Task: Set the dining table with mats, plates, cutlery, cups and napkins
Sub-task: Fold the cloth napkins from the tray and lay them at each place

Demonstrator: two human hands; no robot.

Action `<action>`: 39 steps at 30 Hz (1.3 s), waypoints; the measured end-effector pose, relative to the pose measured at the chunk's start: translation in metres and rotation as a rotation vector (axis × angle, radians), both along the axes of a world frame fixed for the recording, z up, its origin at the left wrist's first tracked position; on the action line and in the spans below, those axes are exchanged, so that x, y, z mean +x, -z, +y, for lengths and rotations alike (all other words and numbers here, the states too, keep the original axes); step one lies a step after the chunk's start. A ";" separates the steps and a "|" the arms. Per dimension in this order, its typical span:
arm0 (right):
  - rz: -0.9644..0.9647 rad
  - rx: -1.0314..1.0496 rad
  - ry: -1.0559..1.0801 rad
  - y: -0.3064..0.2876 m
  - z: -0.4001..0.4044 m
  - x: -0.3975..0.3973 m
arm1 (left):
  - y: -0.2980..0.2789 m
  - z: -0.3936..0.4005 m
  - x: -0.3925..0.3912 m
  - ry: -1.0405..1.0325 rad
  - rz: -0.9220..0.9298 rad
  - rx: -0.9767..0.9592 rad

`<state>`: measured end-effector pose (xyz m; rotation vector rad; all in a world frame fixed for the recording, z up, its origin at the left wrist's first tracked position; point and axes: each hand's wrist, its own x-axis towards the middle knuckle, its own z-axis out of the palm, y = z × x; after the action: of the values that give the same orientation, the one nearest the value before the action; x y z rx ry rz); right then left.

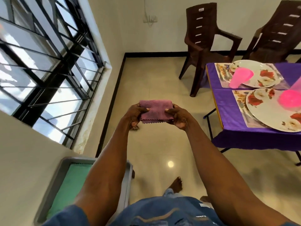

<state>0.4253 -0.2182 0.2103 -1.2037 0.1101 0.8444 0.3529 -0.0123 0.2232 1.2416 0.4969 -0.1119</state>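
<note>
A folded purple napkin hangs in the air over the floor, stretched between both hands. My left hand pinches its left edge with thumb on top. My right hand pinches the right edge the same way. At the right stands the table under a purple cloth. On it lie two floral mats, each with a flowered white plate: the far plate and the near plate. A pink cup lies tipped on the far plate, and another pink cup sits on the near plate.
A grey tray with a green cloth sits at the lower left under my left arm. Two brown plastic chairs stand behind the table. A barred window fills the left wall. My bare foot is on the tiled floor.
</note>
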 end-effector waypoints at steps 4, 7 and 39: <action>-0.021 -0.006 0.084 -0.007 -0.021 0.050 | -0.005 -0.021 0.059 0.070 -0.004 0.011; -0.040 -0.039 0.204 -0.009 -0.045 0.083 | -0.010 -0.045 0.105 0.093 -0.025 0.057; -0.203 -0.037 1.046 -0.024 -0.371 0.226 | 0.009 -0.416 0.376 1.132 0.033 0.079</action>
<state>0.6511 -0.5888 0.2339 -1.0582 0.5354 -0.1946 0.7291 -0.4278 0.2139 1.4724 -0.2311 -1.0726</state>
